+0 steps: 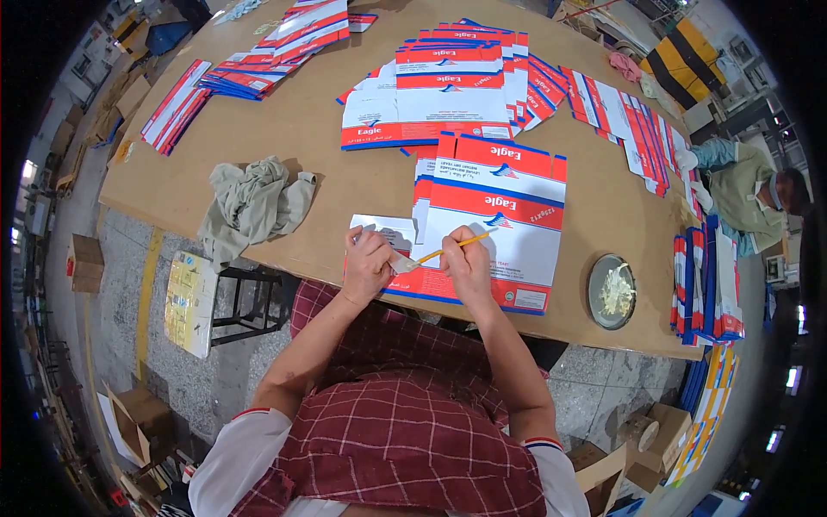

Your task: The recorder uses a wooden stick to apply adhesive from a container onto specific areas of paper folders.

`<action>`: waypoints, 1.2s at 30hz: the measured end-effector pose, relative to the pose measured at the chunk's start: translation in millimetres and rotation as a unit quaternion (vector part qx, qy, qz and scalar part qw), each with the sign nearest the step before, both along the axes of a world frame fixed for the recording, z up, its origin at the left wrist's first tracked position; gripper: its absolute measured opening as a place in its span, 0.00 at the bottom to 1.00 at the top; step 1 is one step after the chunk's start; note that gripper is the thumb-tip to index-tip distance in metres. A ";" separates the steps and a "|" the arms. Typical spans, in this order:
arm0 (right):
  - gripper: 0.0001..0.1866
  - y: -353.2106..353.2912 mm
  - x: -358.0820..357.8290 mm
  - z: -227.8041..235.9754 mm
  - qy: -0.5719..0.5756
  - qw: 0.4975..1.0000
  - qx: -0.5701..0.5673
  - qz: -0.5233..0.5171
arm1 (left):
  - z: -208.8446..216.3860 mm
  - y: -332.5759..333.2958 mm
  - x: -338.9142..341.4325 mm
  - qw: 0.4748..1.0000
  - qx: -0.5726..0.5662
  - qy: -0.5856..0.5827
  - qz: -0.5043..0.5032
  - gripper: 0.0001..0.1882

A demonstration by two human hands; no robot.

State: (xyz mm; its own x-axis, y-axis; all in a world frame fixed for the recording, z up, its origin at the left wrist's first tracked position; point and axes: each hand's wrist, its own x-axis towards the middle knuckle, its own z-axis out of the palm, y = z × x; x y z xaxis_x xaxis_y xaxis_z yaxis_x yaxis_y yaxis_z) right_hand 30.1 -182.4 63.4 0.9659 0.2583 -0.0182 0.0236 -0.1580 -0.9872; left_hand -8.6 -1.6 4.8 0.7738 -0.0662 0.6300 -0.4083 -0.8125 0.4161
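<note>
My right hand (468, 264) grips a thin yellow-handled brush (428, 257), its tip pointing left toward my other hand. My left hand (369, 261) is closed on a white flap (401, 262) of a flat printed carton, and the brush tip meets that flap or lies just over it. Under and beside my hands lie flat red, white and blue cartons, the nearest large carton (494, 211) spread at the table's front edge. What the left fingertips press on is partly hidden.
A round dish of pale paste (612, 291) stands to the right. A crumpled grey-green cloth (256, 207) lies at left on the brown table (332, 185). Stacked cartons (452, 82) lie farther back. At the right edge a co-worker (748, 194) handles more cartons. A stool (191, 302) stands at left.
</note>
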 end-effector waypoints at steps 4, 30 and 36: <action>0.11 -4.1 -0.3 -0.3 0.014 0.999 -0.013 0.026 | 0.2 0.2 0.2 1.000 0.004 0.007 -0.002 0.10; 0.10 -10.5 -12.2 -14.7 -0.064 0.997 -0.028 0.038 | -1.4 0.0 0.3 1.000 -0.013 0.009 -0.001 0.10; 0.10 -2.8 -16.4 -11.8 -0.051 0.998 0.039 -0.006 | -0.5 0.3 0.0 1.000 -0.018 0.009 0.000 0.10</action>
